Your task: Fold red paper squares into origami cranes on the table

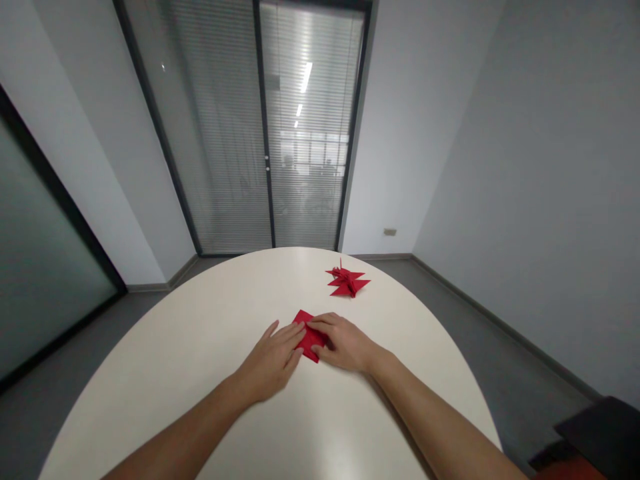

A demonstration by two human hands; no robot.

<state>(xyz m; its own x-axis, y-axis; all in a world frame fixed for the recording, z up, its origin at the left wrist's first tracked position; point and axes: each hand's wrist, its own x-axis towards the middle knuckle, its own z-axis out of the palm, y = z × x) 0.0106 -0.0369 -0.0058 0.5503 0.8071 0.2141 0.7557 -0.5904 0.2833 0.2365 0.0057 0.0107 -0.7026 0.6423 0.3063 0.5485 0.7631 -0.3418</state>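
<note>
A small folded piece of red paper (310,339) lies flat on the white table, between my two hands. My left hand (273,360) rests palm down at its left side, fingers stretched out and fingertips on the paper. From the right, my right hand (343,341) reaches over the paper's right edge. Its fingers are slightly bent, with the thumb and fingertips apart and touching the red surface. Part of the paper is hidden under the fingers.
Several folded red paper pieces with pointed tips (349,281) sit in a cluster farther back on the round white table (200,333). Behind the table stands a glass partition with blinds (310,133). A dark object (605,433) is at the lower right, beside the table.
</note>
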